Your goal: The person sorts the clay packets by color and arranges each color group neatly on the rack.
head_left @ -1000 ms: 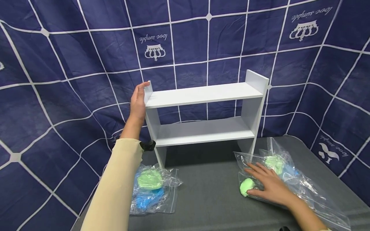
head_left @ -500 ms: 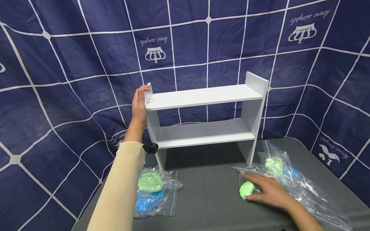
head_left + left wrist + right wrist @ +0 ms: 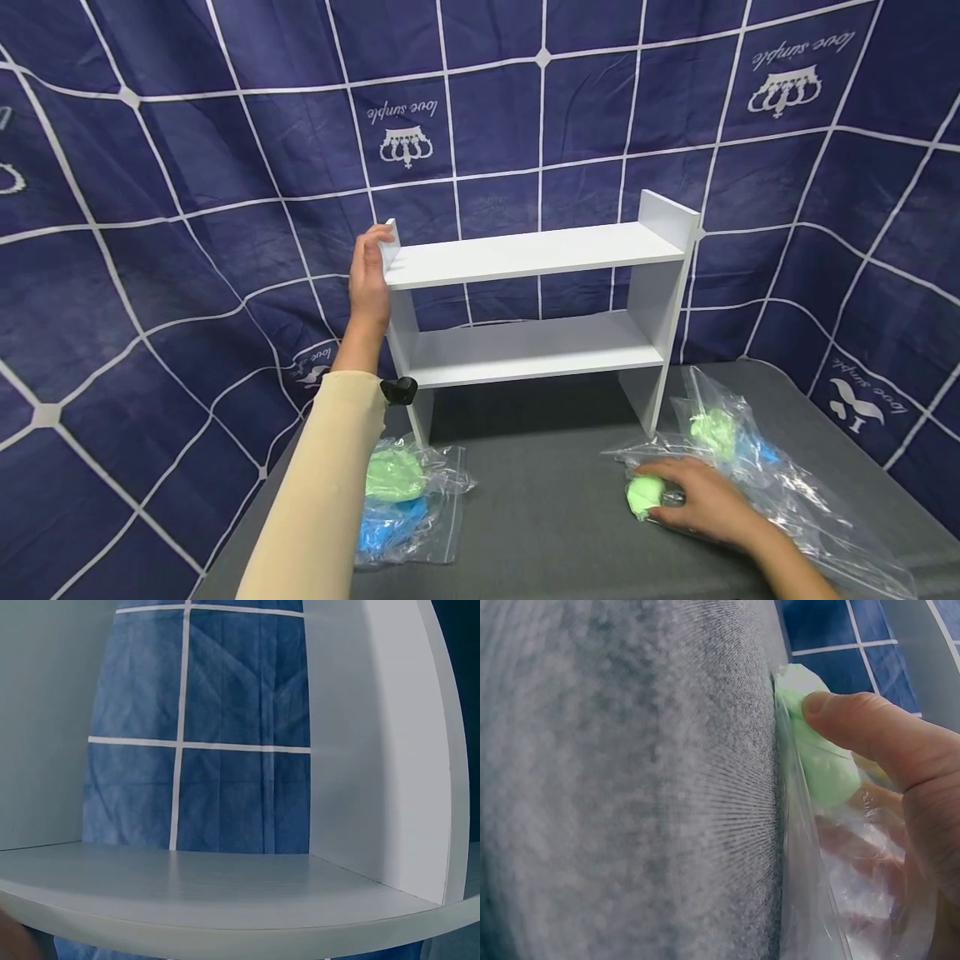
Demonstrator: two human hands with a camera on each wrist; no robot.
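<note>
Gripping the top of the white shelf's [image 3: 532,254] left side panel, the left hand [image 3: 370,283] has its fingertips bent over the upper edge. The right hand [image 3: 697,497] pinches a pale green lump [image 3: 645,495], its thumb pressed against one face and its fingers curving round the far side. The lump is low on the grey table [image 3: 540,500], in front of the shelf's right foot, with clear plastic [image 3: 810,521] around it; whether it lies inside that plastic or on top is hard to tell. Just behind the right hand, a second green lump [image 3: 712,432] shows through clear wrapping, next to a blue piece [image 3: 767,452]. Near the shelf's left foot, a clear bag [image 3: 444,533] holds a flattened green piece [image 3: 395,475] and a blue one [image 3: 390,523]. A navy curtain [image 3: 495,125] with white lines hangs behind the shelf.
</note>
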